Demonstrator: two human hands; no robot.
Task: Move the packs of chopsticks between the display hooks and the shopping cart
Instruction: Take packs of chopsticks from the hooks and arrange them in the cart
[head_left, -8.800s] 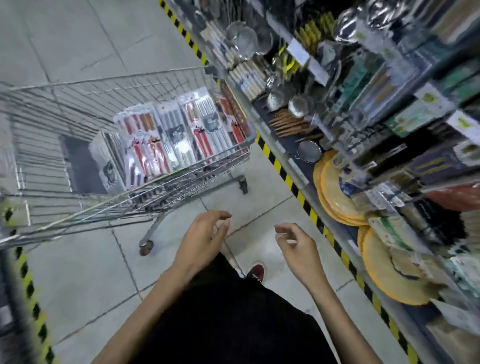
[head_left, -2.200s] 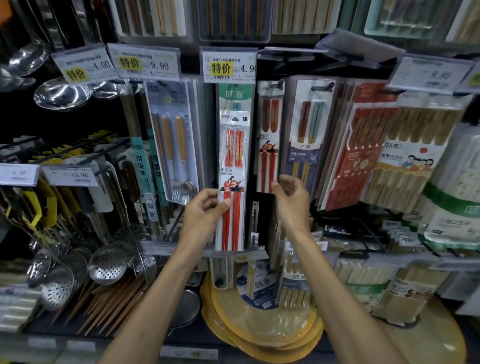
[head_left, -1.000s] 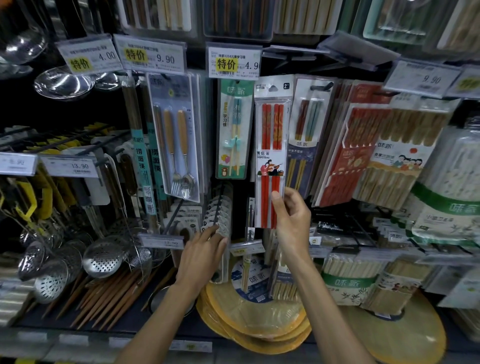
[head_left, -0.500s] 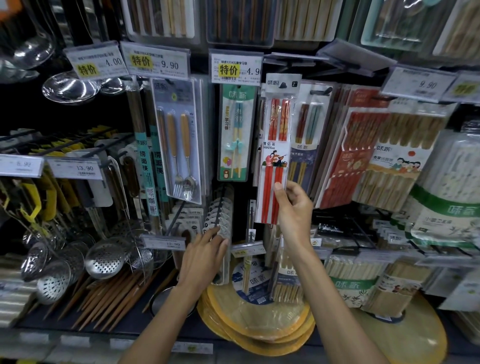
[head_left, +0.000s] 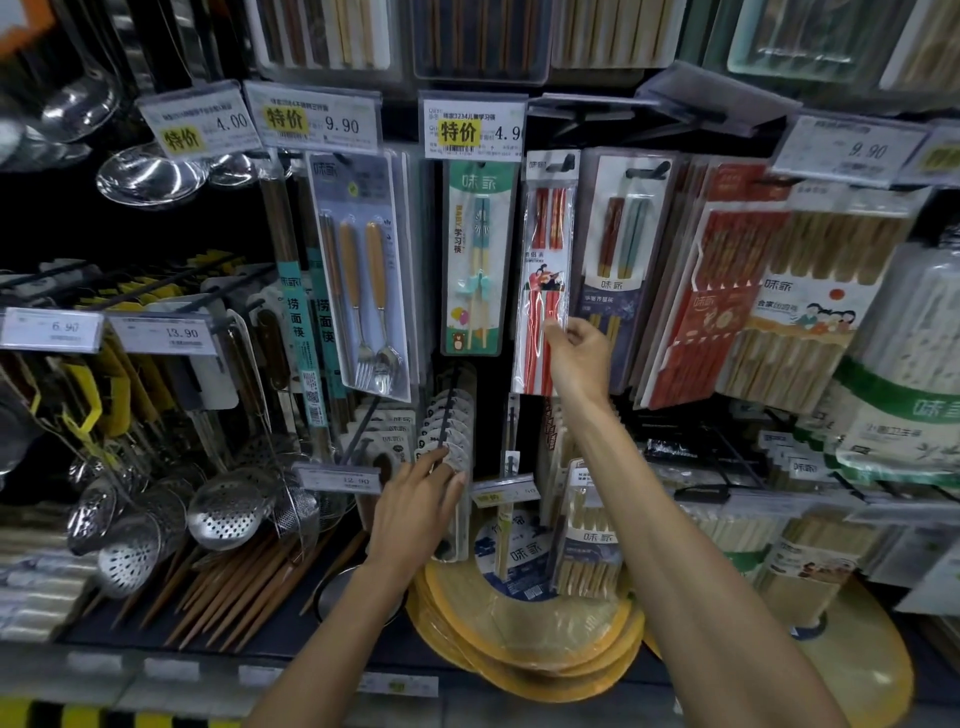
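Chopstick pack appears hooked upper centre, right grip pinching it; release remains. Left grip spread, touching lower packs.

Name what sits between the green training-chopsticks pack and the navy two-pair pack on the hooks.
The clear pack of red chopsticks, pinched near its lower part by the right hand, as the head view shows.

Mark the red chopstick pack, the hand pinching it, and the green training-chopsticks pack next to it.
red chopstick pack (head_left: 545, 270): head view, on the printed label at mid-pack.
right hand (head_left: 579, 361): head view, on the middle of the hand, below the thumb.
green training-chopsticks pack (head_left: 480, 260): head view, on the chopsticks at its centre.
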